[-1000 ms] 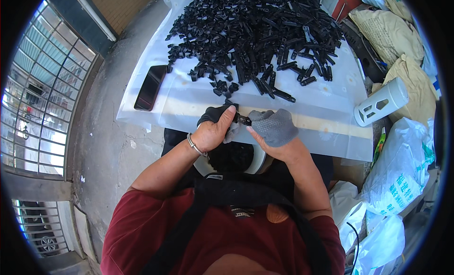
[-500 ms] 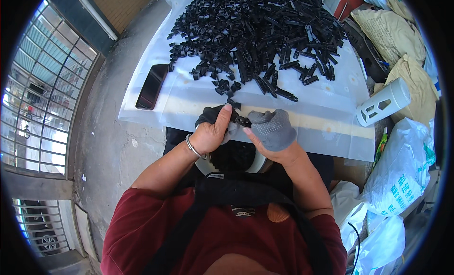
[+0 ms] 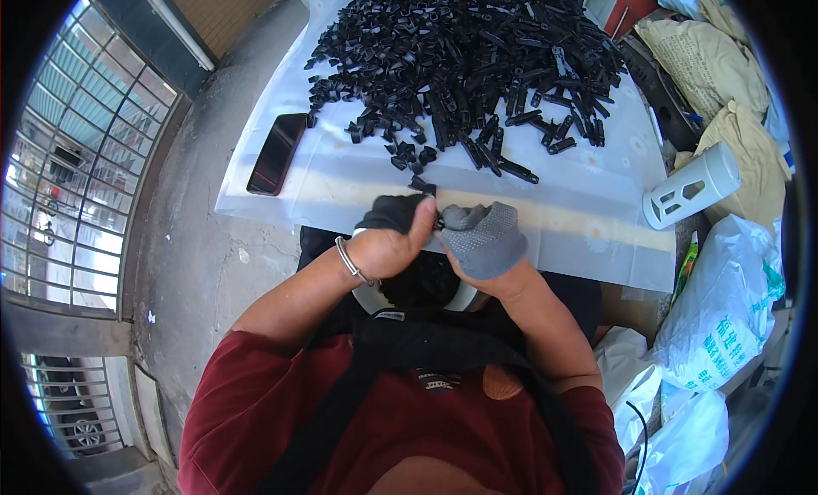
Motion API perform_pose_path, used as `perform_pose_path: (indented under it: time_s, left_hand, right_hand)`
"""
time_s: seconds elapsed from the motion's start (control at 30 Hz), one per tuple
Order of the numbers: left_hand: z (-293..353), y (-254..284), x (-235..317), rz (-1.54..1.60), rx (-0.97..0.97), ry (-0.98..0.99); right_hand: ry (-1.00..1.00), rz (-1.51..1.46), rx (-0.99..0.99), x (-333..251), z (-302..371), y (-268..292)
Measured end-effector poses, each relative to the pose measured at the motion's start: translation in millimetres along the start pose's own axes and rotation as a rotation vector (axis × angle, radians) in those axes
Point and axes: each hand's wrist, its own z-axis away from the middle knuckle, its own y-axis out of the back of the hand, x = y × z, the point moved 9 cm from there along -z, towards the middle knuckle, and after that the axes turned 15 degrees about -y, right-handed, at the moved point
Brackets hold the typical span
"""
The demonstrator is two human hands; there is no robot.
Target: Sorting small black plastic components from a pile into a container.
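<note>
My left hand (image 3: pixel 394 231), in a dark glove with the thumb bare, is closed on a small black plastic part (image 3: pixel 438 215) at the table's near edge. From the other side my right hand (image 3: pixel 484 239), in a grey dotted glove, is closed on the same part, and the two hands touch or nearly touch. Fingers cover most of the part, so its shape is hidden. Just beyond my left hand lie a few loose black plastic pieces (image 3: pixel 411 158). Below my hands, a white bowl (image 3: pixel 368 299) holds a dark mass of pieces on my lap.
A big heap of black plastic parts (image 3: pixel 460 60) covers the far table (image 3: pixel 341 180), which has a pale cover. A phone (image 3: pixel 277 154) lies at the left, a white cylindrical holder (image 3: pixel 692 186) at the right. Sacks (image 3: pixel 703 65) and plastic bags (image 3: pixel 724 299) crowd the right side.
My hands have come closer together around the black part, and my right hand has shifted a little left. The part between them shows less than before.
</note>
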Motion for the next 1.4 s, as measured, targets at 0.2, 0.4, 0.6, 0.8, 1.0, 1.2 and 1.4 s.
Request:
perform_pose_path:
  time_s: [0.2, 0.4, 0.6, 0.8, 1.0, 1.2, 1.4]
  left_hand:
    - [11.0, -2.7, -11.7, 0.041, -0.134, 0.086]
    - [-4.2, 35.6, -43.8, -0.409, 0.003, -0.044]
    - [-18.8, -0.1, -41.8, -0.457, -0.121, -0.121]
    - [-15.9, 6.8, -36.8, -0.583, -0.081, -0.16]
    - [-8.5, 16.8, -46.6, -0.489, 0.02, -0.058]
    - [-1.2, 22.2, -64.2, -0.278, 0.065, 0.202]
    - [8.6, 9.7, -63.0, 0.105, 0.099, 0.288]
  right_hand:
    - [0.011, -0.128, -0.107, -1.6, 2.7, -14.6]
    - [-0.418, 0.04, 0.087, 86.9, -20.5, 19.4]
    - [-0.534, 0.341, -0.169, 109.7, -28.0, -2.8]
    - [-0.402, 0.335, -0.094, 98.0, -14.3, 4.8]
    - [-0.461, 0.215, -0.179, 93.2, -10.7, 6.2]
    - [-0.28, 0.222, -0.013, 79.1, -11.9, 9.1]
    - [-0.212, -0.244, -0.051, 45.9, -13.4, 20.8]
